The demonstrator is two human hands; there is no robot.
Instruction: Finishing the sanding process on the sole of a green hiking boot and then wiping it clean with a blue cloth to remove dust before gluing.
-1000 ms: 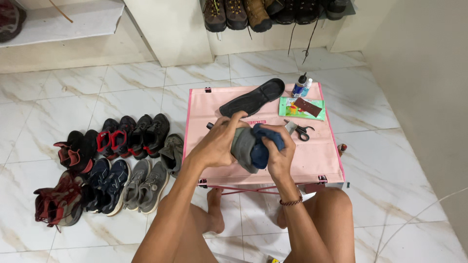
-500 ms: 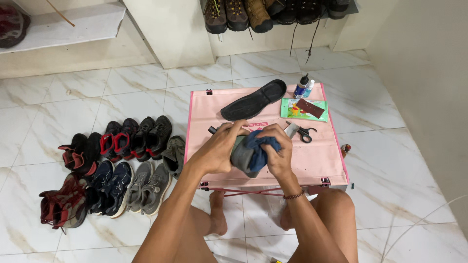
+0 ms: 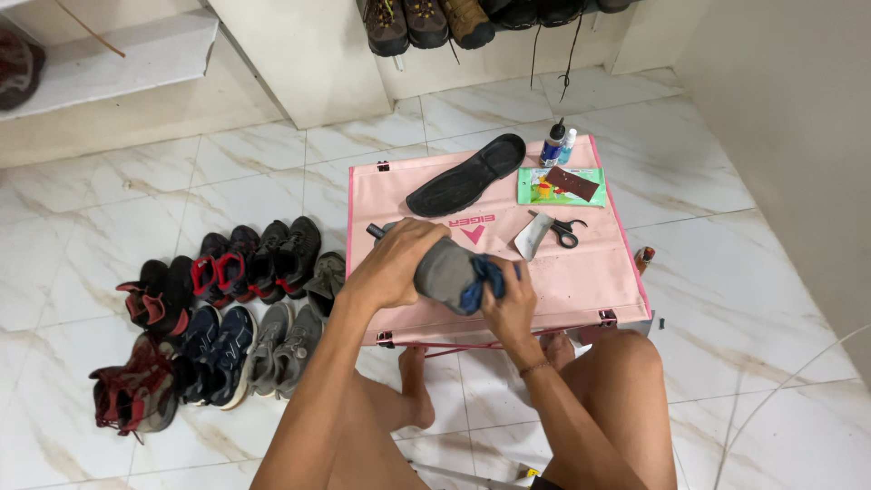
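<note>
Over the near edge of the pink folding table [image 3: 581, 281], the left hand [image 3: 395, 263] grips a grey shoe [image 3: 445, 270] from above, while the right hand [image 3: 510, 299] presses a blue cloth [image 3: 481, 275] against its end. Toward the far edge lie a black sole [image 3: 464, 176], two small bottles [image 3: 557, 143] at the far right corner, a green packet [image 3: 555, 187] and scissors [image 3: 564, 229]. Pairs of shoes [image 3: 218, 308] line the tiled floor beside the table's left edge.

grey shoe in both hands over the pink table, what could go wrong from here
The grey shoe is gripped by the left hand and right hand near the pink table front edge; a slip could drop it onto the legs. The scissors lie close to the right hand, so a wide sweep could hit them. The two bottles stand at the far edge and might tip off.
</note>
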